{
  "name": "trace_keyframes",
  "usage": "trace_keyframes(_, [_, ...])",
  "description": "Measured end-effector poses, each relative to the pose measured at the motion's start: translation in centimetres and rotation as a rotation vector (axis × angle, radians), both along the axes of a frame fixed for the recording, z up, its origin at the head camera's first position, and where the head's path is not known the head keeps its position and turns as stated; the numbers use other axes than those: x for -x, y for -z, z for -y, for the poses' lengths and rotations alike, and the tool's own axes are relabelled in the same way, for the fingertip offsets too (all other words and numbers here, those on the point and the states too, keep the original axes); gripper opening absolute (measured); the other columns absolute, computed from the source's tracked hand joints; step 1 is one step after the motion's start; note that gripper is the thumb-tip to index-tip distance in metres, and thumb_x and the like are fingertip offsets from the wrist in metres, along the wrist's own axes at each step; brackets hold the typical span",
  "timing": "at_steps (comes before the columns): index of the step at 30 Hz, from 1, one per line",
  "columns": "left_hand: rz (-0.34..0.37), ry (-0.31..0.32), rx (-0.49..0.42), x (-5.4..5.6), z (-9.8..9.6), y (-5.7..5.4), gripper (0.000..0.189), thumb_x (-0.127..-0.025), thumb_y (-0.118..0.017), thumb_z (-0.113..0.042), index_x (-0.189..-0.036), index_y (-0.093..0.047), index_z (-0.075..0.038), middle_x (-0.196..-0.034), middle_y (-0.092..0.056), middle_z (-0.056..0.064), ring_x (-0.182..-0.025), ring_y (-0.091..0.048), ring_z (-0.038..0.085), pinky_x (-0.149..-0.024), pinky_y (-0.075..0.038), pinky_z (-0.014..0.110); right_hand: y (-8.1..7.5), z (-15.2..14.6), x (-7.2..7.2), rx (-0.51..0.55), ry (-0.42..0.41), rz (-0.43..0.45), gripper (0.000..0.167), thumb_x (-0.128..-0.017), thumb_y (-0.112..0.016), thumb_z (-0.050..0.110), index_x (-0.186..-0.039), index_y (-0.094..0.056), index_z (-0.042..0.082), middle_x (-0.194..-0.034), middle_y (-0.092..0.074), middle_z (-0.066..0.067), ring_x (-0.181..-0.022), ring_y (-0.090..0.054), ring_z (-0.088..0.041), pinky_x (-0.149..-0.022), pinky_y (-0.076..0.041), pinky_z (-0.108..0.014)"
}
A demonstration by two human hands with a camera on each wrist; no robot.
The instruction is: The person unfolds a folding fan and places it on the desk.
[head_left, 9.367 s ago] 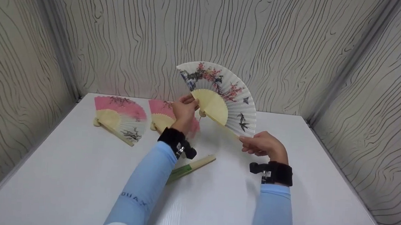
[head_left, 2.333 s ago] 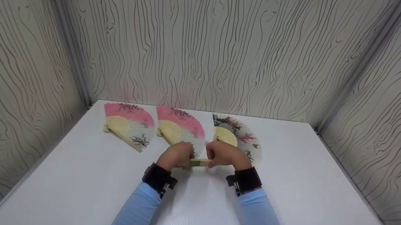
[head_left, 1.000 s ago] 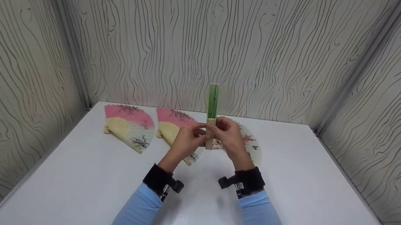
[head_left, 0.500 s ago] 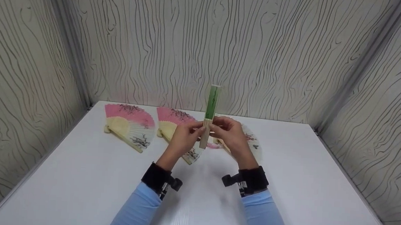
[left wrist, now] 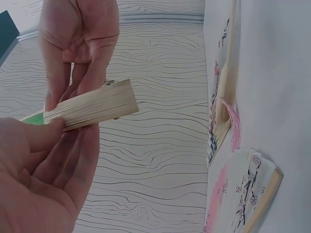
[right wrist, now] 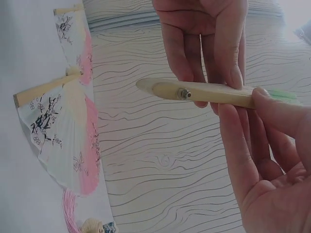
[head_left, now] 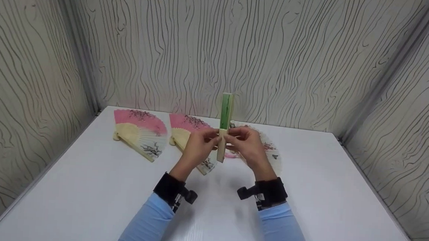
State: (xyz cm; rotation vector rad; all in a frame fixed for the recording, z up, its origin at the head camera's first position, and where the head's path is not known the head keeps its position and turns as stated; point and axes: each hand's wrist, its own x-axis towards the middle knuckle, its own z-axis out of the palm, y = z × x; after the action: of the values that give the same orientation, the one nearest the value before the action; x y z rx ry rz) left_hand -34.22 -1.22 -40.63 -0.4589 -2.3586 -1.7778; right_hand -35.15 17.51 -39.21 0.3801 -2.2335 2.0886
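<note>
Both hands hold a folded hand fan upright in the middle of the head view. Its upper part is green with dark marks; below are bare pale wooden ribs. My left hand pinches the ribs between thumb and fingers from one side. From the other side my right hand pinches them at about the same height. In the right wrist view a metal rivet shows near the rib end of the fan. The left wrist view shows the ribs stacked close together.
Two spread pink-and-white fans, one at left and one in the middle, lie on the white table. A spread white flowered fan lies partly hidden behind my right hand. Wood-patterned panels enclose the table's back and sides.
The white flowered fan, held up spread earlier, now lies on the table. The folded green fan has been lifted from low over the table and turned upright; lately it has tilted only slightly.
</note>
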Motion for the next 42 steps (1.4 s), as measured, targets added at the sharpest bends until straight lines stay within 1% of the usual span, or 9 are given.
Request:
trace_keyframes(3, [-0.009,-0.012,-0.011,0.0,0.0,0.0,0.027,-0.106,-0.07,-0.009,-0.133,-0.076,-0.006,-0.118,-0.081,0.017,-0.105,-0.08,0.026,-0.089,-0.07,0.034,0.1,0.1,0.0,0.023,0.008,0.005,0.02,-0.098,-0.078,0.0,-0.117,-0.075,-0.007,-0.102,-0.074,-0.004,-0.094,-0.077,-0.015,-0.084,-0.07,-0.034])
trace_keyframes(7, [-0.007,-0.04,-0.041,0.1,-0.1,0.1,0.025,-0.105,-0.071,-0.008,-0.128,-0.077,-0.003,-0.113,-0.082,0.017,-0.102,-0.08,0.024,-0.087,-0.07,0.032,0.1,0.1,0.2,0.058,0.036,0.04,0.016,-0.098,-0.079,0.001,-0.112,-0.076,-0.005,-0.097,-0.074,-0.004,-0.089,-0.077,-0.014,-0.082,-0.07,-0.033])
trace_keyframes(13, [0.092,-0.082,-0.139,0.4,0.1,0.0,0.02,-0.103,-0.074,-0.008,-0.122,-0.078,-0.002,-0.112,-0.083,0.018,-0.098,-0.082,0.023,-0.085,-0.07,0.033,0.2,0.0,0.5,0.087,0.049,0.086,0.014,-0.101,-0.075,0.001,-0.114,-0.074,-0.004,-0.1,-0.074,-0.003,-0.092,-0.078,-0.015,-0.085,-0.07,-0.034])
trace_keyframes(17, [0.131,-0.094,-0.194,0.6,0.3,0.0,0.02,-0.103,-0.074,-0.008,-0.121,-0.077,0.0,-0.112,-0.083,0.02,-0.097,-0.082,0.022,-0.085,-0.07,0.033,0.4,-0.2,0.7,0.078,0.061,0.103,0.015,-0.103,-0.073,0.003,-0.116,-0.073,-0.003,-0.102,-0.075,-0.004,-0.095,-0.078,-0.015,-0.085,-0.07,-0.033])
trace_keyframes(23, [0.14,-0.084,-0.228,0.9,0.6,0.1,0.022,-0.103,-0.073,-0.007,-0.124,-0.076,0.001,-0.112,-0.083,0.021,-0.098,-0.082,0.023,-0.086,-0.07,0.035,0.4,-0.3,0.9,0.065,0.06,0.117,0.016,-0.104,-0.071,0.006,-0.118,-0.07,-0.002,-0.106,-0.074,-0.006,-0.097,-0.077,-0.016,-0.086,-0.07,-0.032])
trace_keyframes(25, [0.145,-0.091,-0.239,0.9,0.7,0.2,0.021,-0.103,-0.073,-0.007,-0.122,-0.075,0.001,-0.112,-0.082,0.022,-0.097,-0.082,0.023,-0.087,-0.07,0.036,0.4,-0.4,0.9,0.065,0.062,0.118,0.018,-0.104,-0.07,0.007,-0.12,-0.069,-0.003,-0.107,-0.073,-0.007,-0.097,-0.077,-0.016,-0.086,-0.069,-0.031])
trace_keyframes(30, [0.124,-0.116,-0.262,1.0,0.9,0.3,0.019,-0.104,-0.072,-0.008,-0.12,-0.071,0.003,-0.112,-0.082,0.024,-0.095,-0.083,0.026,-0.087,-0.07,0.038,0.3,-0.6,0.9,0.061,0.084,0.107,0.025,-0.106,-0.067,0.009,-0.127,-0.066,-0.003,-0.113,-0.072,-0.009,-0.098,-0.076,-0.016,-0.088,-0.069,-0.032])
trace_keyframes(37, [0.091,-0.143,-0.279,1.1,0.9,0.5,0.025,-0.106,-0.069,-0.008,-0.128,-0.068,0.003,-0.113,-0.081,0.025,-0.093,-0.082,0.025,-0.089,-0.07,0.036,0.4,-0.9,0.9,0.069,0.105,0.112,0.029,-0.107,-0.067,0.012,-0.133,-0.064,0.0,-0.12,-0.072,-0.011,-0.104,-0.077,-0.018,-0.095,-0.069,-0.037])
trace_keyframes(42, [0.101,-0.163,-0.301,1.1,1.1,0.5,0.026,-0.105,-0.07,-0.008,-0.129,-0.068,0.002,-0.115,-0.081,0.025,-0.094,-0.082,0.024,-0.087,-0.07,0.035,0.4,-0.8,1.0,0.082,0.108,0.119,0.029,-0.109,-0.065,0.011,-0.135,-0.062,-0.001,-0.124,-0.07,-0.013,-0.109,-0.077,-0.019,-0.101,-0.067,-0.039])
